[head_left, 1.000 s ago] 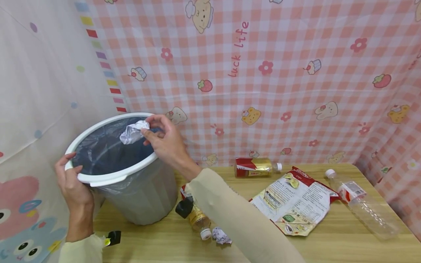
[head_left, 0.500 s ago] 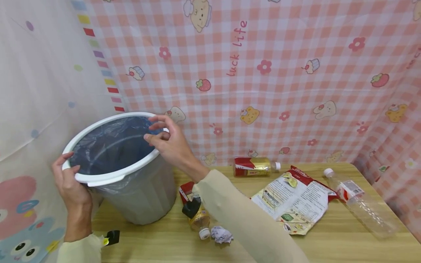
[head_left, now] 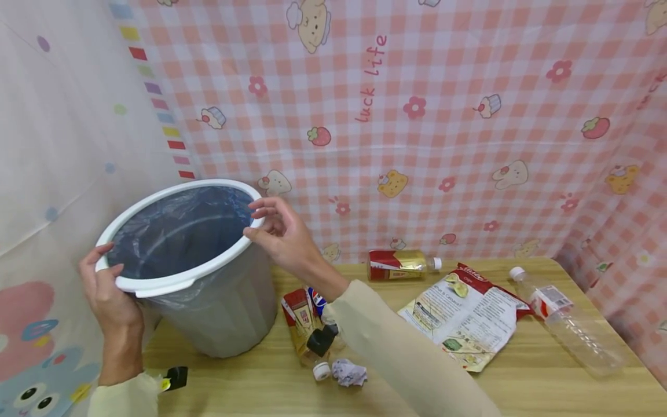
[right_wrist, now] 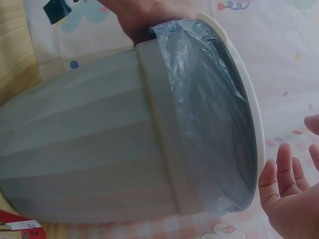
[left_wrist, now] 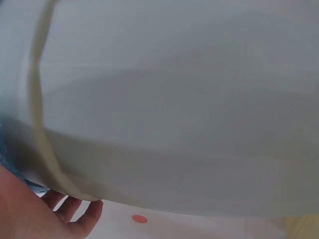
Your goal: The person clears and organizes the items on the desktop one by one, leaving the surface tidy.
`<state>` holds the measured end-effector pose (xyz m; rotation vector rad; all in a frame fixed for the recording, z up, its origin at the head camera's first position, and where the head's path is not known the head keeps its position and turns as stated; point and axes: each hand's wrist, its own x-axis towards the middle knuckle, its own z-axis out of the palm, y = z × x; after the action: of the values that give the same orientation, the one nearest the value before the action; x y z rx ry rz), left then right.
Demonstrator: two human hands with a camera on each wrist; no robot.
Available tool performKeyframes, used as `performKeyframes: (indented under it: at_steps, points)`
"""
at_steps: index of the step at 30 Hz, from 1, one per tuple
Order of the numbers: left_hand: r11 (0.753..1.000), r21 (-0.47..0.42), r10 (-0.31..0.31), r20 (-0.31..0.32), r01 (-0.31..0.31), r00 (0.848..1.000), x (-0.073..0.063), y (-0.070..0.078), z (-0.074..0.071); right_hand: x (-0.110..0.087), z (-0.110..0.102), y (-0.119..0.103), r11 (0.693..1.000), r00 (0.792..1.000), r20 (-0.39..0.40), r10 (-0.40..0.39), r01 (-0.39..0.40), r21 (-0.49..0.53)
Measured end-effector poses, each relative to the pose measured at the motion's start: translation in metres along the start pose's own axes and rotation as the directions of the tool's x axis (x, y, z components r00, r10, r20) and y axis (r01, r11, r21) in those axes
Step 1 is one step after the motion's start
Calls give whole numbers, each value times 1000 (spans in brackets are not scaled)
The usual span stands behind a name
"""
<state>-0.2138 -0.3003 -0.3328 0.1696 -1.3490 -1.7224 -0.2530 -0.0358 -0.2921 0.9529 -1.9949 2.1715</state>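
Observation:
A grey trash bin point(head_left: 229, 313) with a white rim and a thin plastic liner stands at the left of the table. My left hand point(head_left: 113, 298) grips the bin's rim on its left side; in the left wrist view, its fingers point(left_wrist: 89, 216) appear under the bin's grey wall. At the right side of the rim is my right hand point(head_left: 289, 237), fingers loosely bent and holding nothing. In the right wrist view those fingers point(right_wrist: 285, 169) lie close by the white rim point(right_wrist: 255, 119). The bottom of the bin is hidden from sight.
Under the right forearm lie a red-labelled bottle point(head_left: 302, 324) and a crumpled paper ball point(head_left: 349, 372). Farther right are another red-and-gold bottle point(head_left: 398, 265), a chips bag point(head_left: 469, 318) and a clear plastic bottle point(head_left: 568, 324). Patterned curtains point(head_left: 443, 145) stand behind.
A second ago my right hand pinched a crumpled paper over the bin's opening; it has let go, and the hand has shifted right to the rim. The left hand keeps its grip.

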Motion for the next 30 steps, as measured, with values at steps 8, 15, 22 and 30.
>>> performKeyframes:
  at_steps: [8,15,22,30]
  points:
    - [1000,3,-6,-8,6,1000,2,0,-1,-17,-14,6,998,999,8,52,-51,-36]
    - [1000,20,-5,-1,5,1000,2,-2,0,-41,-33,17,995,998,10,62,-61,-78]
    - [1000,23,0,1,-1,1000,0,-1,0,-69,-54,39,991,994,41,106,-102,-88]
    - [999,44,15,0,-15,1000,0,0,1,-106,-74,63,973,969,115,219,-207,-106]
